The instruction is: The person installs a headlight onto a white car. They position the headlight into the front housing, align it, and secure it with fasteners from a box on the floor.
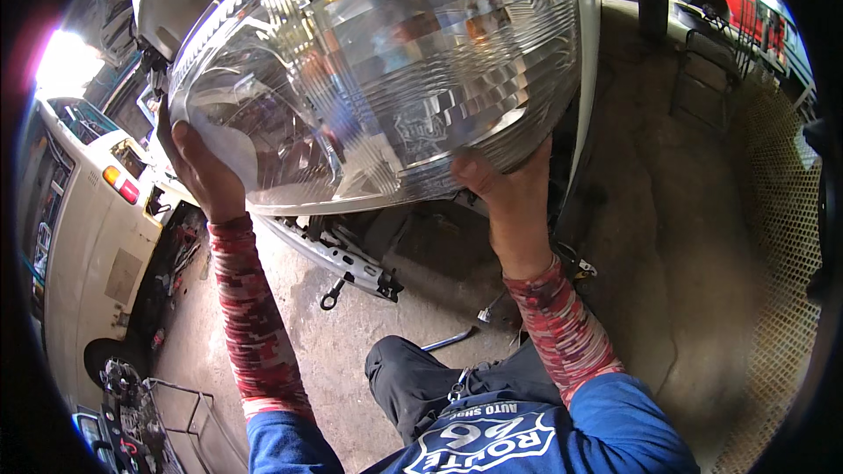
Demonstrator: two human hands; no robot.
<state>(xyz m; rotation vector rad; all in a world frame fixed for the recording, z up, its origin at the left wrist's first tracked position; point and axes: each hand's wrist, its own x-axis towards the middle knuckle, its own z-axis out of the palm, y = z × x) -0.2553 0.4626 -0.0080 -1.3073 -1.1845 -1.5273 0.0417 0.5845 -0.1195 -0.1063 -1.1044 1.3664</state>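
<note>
A large clear-lensed headlight point(378, 96) fills the upper middle, close in front of me. My left hand point(206, 167) is closed on its left edge, thumb over the lens and fingers behind. My right hand point(514, 197) grips the lower rim from beneath, its thumb on the lens face; its other fingers are partly hidden behind the lamp. Just past the headlight's right side runs a pale car body panel point(590, 61). Below the lamp, a bare metal bumper support point(338, 259) with a tow-hook loop shows over the concrete.
A white vehicle point(97, 211) with an orange-and-red lamp stands at left. Machine parts point(127, 412) and a metal frame lie at lower left. A blue-handled bar point(450, 339) rests by my knee. A folding chair point(702, 79), yellowish mesh point(773, 237) and a red car point(746, 4) are at right.
</note>
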